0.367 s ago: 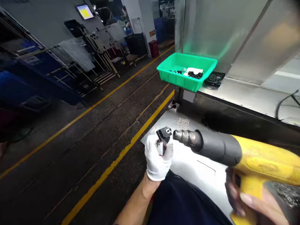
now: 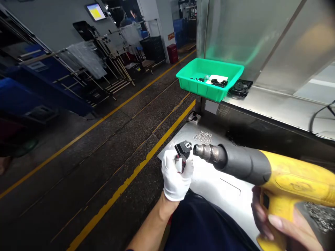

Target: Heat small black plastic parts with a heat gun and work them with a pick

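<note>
My left hand (image 2: 176, 177), in a white glove, grips a small black plastic-and-metal part (image 2: 183, 150) with a red spot near the fingers. My right hand (image 2: 277, 223), bare, is wrapped around the yellow handle of a yellow-and-black heat gun (image 2: 264, 170). The gun's metal nozzle (image 2: 209, 154) points left and stops just short of the black part, with a small gap. The part's lower end is hidden by the glove.
Below the hands lies a steel sheet (image 2: 217, 181) with a patch of small metal beads (image 2: 202, 137). A green plastic tray (image 2: 201, 87) holds black parts and white paper, with a black part (image 2: 240, 88) beside it. Yellow-lined factory floor, racks and a distant person lie left.
The view has shifted slightly, with the background sitting a little differently. The hands, heat gun and black part keep nearly the same positions relative to each other.
</note>
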Demonstrator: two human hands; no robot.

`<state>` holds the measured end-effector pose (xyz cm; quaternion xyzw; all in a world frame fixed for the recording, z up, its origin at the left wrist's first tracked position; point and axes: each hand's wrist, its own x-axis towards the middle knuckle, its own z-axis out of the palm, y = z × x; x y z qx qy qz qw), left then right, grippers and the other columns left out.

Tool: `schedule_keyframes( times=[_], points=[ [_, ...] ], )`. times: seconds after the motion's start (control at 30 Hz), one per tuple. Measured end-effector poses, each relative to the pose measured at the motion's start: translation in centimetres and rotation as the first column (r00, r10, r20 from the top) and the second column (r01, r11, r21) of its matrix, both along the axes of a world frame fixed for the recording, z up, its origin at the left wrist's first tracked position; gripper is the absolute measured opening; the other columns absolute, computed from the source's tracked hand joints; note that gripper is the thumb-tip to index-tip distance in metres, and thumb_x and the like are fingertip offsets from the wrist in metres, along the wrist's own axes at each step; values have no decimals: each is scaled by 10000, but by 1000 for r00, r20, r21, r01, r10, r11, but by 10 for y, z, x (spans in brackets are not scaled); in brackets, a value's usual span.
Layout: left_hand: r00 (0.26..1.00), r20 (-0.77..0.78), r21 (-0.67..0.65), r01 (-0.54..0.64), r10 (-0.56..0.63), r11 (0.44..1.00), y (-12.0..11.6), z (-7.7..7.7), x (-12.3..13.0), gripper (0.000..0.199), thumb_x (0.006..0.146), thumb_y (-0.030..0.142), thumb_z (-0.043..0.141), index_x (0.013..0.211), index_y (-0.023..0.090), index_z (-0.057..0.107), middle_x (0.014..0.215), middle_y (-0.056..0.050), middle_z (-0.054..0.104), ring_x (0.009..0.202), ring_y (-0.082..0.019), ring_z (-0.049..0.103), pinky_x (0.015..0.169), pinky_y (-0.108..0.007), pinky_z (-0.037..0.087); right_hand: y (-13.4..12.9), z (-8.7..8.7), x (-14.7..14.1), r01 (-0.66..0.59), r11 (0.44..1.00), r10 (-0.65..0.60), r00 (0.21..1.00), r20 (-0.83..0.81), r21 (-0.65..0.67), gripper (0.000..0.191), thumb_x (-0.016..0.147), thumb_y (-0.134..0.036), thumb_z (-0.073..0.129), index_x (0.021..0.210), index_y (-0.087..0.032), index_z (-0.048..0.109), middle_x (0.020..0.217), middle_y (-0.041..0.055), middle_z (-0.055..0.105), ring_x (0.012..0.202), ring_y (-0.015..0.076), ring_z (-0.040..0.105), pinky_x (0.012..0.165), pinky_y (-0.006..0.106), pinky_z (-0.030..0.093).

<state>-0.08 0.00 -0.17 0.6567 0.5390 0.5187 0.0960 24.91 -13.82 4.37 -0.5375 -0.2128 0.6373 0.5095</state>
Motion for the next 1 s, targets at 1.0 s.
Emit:
schedule_keyframes(
  times=[1.0],
  points=[
    [999, 5, -10, -32, 32, 999, 1, 0, 4, 289, 887, 373, 745, 1045, 183, 595, 1054, -98, 679, 906, -219, 689, 836, -369, 579, 4, 6, -7, 53, 999, -53, 999, 5, 11, 366, 771, -487, 771, 1058, -284, 669, 769, 25, 593, 506, 151, 435, 398, 304, 453]
  ],
)
